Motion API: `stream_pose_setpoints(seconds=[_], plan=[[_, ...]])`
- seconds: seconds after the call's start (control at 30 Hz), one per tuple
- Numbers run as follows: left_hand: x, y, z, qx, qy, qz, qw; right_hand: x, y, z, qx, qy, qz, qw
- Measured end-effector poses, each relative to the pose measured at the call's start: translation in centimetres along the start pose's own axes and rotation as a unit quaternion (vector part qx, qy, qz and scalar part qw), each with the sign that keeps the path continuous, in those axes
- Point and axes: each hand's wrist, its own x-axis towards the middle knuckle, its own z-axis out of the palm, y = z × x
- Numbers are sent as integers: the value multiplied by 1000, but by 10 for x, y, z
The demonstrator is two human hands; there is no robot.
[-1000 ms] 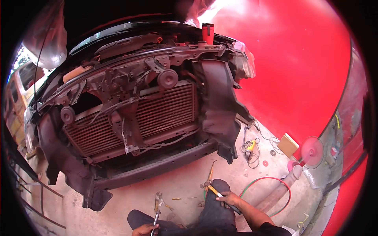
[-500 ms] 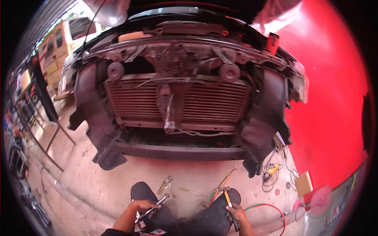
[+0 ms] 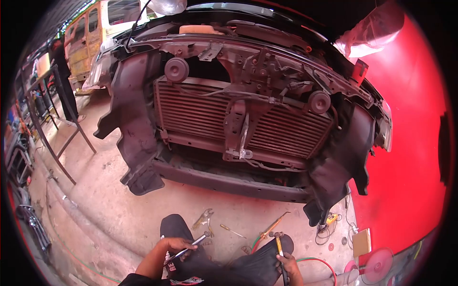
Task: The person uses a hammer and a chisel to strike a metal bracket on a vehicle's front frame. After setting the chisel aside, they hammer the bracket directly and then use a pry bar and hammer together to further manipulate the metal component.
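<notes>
My left hand [image 3: 178,245] is closed around a silver-shafted hammer [image 3: 197,241] over my left thigh; its small head points up and to the right. In my right hand [image 3: 289,265], above the right knee, is a hammer [image 3: 279,244] with a yellow and black handle, head upward. Between my knees and the car, adjustable pliers [image 3: 205,218] and a yellow-handled screwdriver [image 3: 232,230] lie on the floor. A torch [image 3: 273,226] with red and green hoses rests beside my right knee.
Ahead stands a car front without its bumper, its radiator [image 3: 195,107] and lower crossbeam [image 3: 229,183] exposed. A metal frame stand [image 3: 62,148] is at left, with a person behind it. Yellow corded tool [image 3: 331,219], box [image 3: 361,242] and red panel [image 3: 400,143] are at right.
The view has turned, so the car front now appears tilted and further right. Both hands keep their hammers, with little movement over my legs.
</notes>
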Motion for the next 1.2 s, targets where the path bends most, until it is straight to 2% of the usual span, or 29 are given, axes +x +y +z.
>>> stream_pose_setpoints(seconds=[0.2,0.3,0.37,0.77,0.83,0.87,0.93,1.0,1.07,1.1,1.13,1.2], plan=[[2,-9,-11,-11,-36,21,999,-5,-13,9,-9,15,13,1000],[6,-11,-18,-5,-48,0,999,-5,-15,11,-35,1,18,999],[8,-15,-21,-41,-68,15,997,-4,-13,11,-31,2,18,999],[3,-8,-12,-49,-62,26,997,-10,-15,12,-41,-2,20,999],[2,-5,-9,-40,-43,18,998,-16,-19,28,-196,51,-17,979],[2,-3,-8,-44,-44,21,998,-21,-24,37,-201,51,-17,978],[-1,-3,-6,-30,-32,22,999,-30,-35,68,-311,7,-36,950],[3,-7,-8,-16,-21,22,999,-27,-40,111,-340,-54,-46,938],[5,-8,-7,28,-9,44,999,6,-9,150,-382,-73,-145,910],[3,-9,0,57,35,63,996,13,-6,173,-395,-93,-175,897],[-1,-7,10,57,37,63,996,17,-10,198,-408,-113,-205,883],[-17,-5,34,79,181,113,974,8,-35,240,-390,-188,-197,880]])
